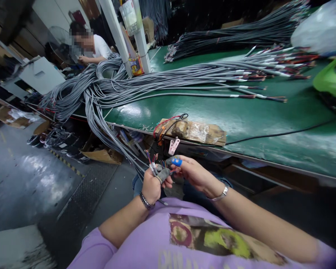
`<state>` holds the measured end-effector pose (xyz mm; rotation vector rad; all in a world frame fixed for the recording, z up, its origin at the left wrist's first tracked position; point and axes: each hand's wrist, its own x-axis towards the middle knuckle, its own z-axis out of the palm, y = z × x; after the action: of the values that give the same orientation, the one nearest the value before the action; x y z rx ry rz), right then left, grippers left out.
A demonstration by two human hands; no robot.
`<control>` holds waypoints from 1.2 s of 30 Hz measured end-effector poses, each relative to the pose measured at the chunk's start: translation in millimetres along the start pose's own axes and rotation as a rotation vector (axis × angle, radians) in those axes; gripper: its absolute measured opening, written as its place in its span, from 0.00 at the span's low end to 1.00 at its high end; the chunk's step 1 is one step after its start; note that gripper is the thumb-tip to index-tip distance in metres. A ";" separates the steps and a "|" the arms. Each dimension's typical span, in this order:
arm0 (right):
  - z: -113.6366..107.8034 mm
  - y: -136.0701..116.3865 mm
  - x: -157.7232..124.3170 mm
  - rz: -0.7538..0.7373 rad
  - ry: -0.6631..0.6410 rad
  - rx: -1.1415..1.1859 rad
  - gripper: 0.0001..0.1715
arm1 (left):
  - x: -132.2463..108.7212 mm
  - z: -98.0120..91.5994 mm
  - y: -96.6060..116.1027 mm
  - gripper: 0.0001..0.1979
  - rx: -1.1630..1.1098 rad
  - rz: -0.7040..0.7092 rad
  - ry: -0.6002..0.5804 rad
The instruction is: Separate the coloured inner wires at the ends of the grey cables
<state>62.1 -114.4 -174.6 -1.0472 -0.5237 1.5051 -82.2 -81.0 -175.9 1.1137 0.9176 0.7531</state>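
My left hand, in front of the bench edge, is closed round several grey cables that run down from the bench. Their stripped ends, with thin coloured wires, stick up from this fist. Close beside it, my right hand pinches the fine coloured wires at one cable end. Grey covers sit on some fingertips of both hands, and a blue band wraps a right finger. Exactly which wires are between the right fingertips is too small to tell.
Long grey cables lie across the green bench. A taped wooden board and a pink clip are at its edge. Behind are black cables, a plastic bag and a green basket. A co-worker sits far left.
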 end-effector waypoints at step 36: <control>5.9 -16.9 28.5 -0.130 -0.011 0.235 0.23 | 7.5 22.7 27.3 0.16 -0.147 -0.008 0.057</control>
<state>68.3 -82.2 -167.1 -0.8075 -0.4032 1.4196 -60.0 -76.1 -147.6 0.9637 0.8987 0.8358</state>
